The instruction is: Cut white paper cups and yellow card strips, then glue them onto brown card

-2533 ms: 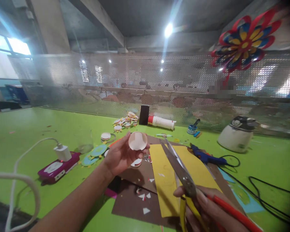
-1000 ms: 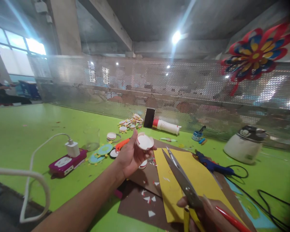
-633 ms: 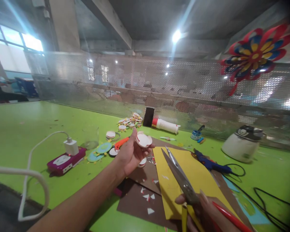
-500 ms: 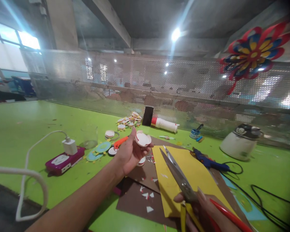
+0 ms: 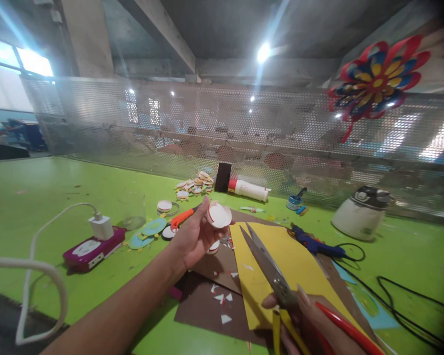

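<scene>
My left hand (image 5: pixel 193 244) grips a white paper disc (image 5: pixel 219 216) with a red edge, tilted up between thumb and fingers. In my right hand (image 5: pixel 314 318) is a pair of scissors (image 5: pixel 268 268) with yellow on the handles. Its blades are slightly apart and point toward the disc without touching it. A red pointed stick (image 5: pixel 346 325) lies along the same hand; I cannot tell whether it is a pen. Below the scissors lies a yellow sheet (image 5: pixel 296 256) on brown sheets (image 5: pixel 198 305), with white and red paper scraps (image 5: pixel 220 299) scattered there. Another white disc (image 5: pixel 213 248) is partly hidden behind my left hand.
To the left are a purple power strip (image 5: pixel 114 241) with a white charger (image 5: pixel 101 227) and light-blue discs (image 5: pixel 153 227). Several white discs (image 5: pixel 196 185) are piled behind, near a phone (image 5: pixel 223 177). A blue glue gun (image 5: pixel 316 245) with a black cord lies right.
The view has shifted slightly, so most things sit a little further left. The disc is turned slightly in my left hand. The scissors stay in my right hand, their blades a little closer together.
</scene>
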Available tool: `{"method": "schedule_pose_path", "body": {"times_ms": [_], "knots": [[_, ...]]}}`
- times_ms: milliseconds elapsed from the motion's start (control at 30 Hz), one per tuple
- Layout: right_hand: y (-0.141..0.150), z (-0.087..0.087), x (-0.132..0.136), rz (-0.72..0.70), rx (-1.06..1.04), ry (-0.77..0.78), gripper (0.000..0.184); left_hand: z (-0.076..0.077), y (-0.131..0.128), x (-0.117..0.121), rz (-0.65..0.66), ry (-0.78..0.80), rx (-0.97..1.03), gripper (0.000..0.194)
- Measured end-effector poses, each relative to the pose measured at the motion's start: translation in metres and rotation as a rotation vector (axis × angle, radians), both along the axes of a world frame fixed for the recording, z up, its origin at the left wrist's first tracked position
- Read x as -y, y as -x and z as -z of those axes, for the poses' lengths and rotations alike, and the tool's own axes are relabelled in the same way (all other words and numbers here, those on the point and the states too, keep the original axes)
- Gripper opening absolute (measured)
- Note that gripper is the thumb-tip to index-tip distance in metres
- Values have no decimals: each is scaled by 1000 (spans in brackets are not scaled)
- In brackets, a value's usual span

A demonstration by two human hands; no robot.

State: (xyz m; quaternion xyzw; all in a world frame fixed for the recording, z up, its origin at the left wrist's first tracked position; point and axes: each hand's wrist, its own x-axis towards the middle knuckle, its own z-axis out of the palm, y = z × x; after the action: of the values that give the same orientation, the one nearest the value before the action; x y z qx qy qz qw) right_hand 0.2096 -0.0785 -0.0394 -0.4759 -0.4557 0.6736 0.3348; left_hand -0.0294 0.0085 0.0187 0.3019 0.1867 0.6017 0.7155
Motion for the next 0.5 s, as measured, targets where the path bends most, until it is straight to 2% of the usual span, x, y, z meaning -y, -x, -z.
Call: {"method": "schedule_pose_path", "body": {"times_ms": [200,500], "knots": [[-4,5,-4,-38,-3,-19,71,-1,0,1,22,-51,-10,27],[0,-4,2,-6,25,-50,66,-2,5,-1,79,-58,32,32]]}}
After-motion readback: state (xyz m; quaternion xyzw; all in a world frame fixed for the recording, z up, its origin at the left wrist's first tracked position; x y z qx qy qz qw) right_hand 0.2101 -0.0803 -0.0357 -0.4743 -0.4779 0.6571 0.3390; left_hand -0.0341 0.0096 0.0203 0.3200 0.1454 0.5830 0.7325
